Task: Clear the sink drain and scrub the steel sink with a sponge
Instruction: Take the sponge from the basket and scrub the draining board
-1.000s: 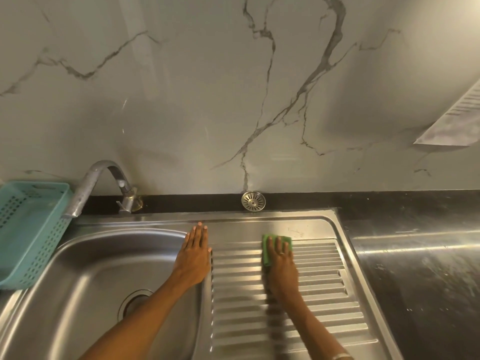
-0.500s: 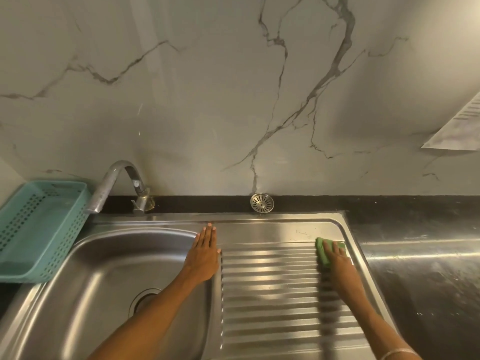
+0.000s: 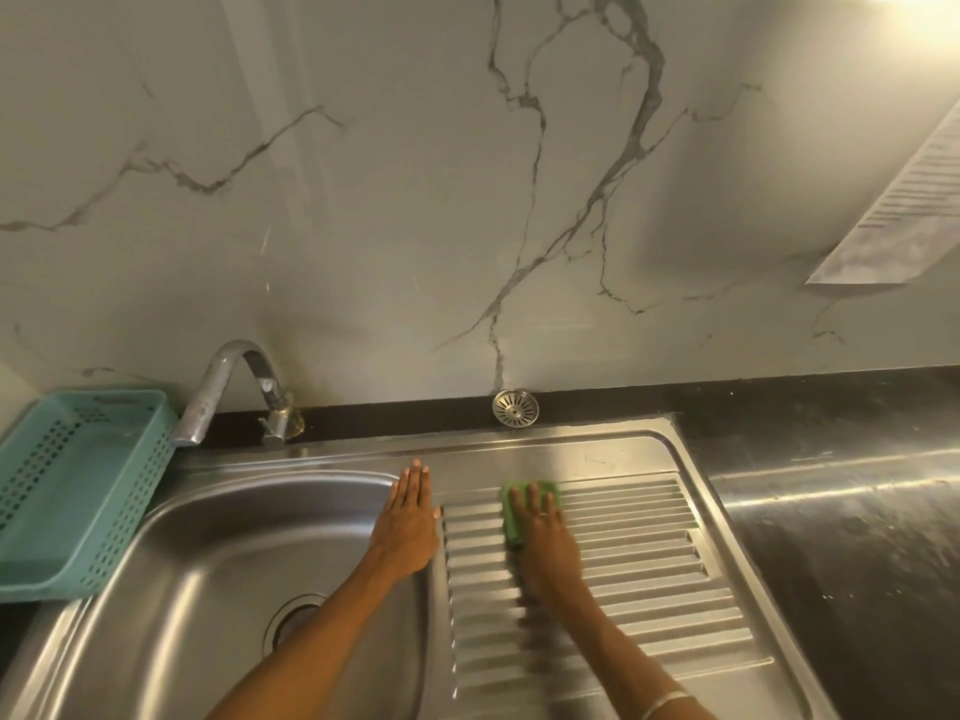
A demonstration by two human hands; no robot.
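The right hand (image 3: 545, 543) presses the green sponge (image 3: 519, 517) flat on the ridged drainboard (image 3: 649, 563) of the steel sink (image 3: 208, 537), near the board's far left corner, its fingers (image 3: 532, 498) laid straight over the sponge rather than curled round it. The left hand (image 3: 408, 522) rests open, fingers straight and together, on the strip between the basin and the drainboard, bracing. The hand over the sponge is blurred, so I judge a fast stroke is under way, and with nothing gripping the sponge it could slide out from under the palm on the wet ridges and skid off toward the counter (image 3: 831, 537) at the right or into the basin. The ridges may also keep the flat sponge out of the grooves, leaving grime there. The strainer (image 3: 515, 407) stands propped against the wall at the counter's back edge, so the drain hole (image 3: 296, 615) is open and anything loosened could wash straight down it. Half a second ago the sponge was at the drainboard's far right corner; it has now swept across to the left side, while the left hand has stayed in place.
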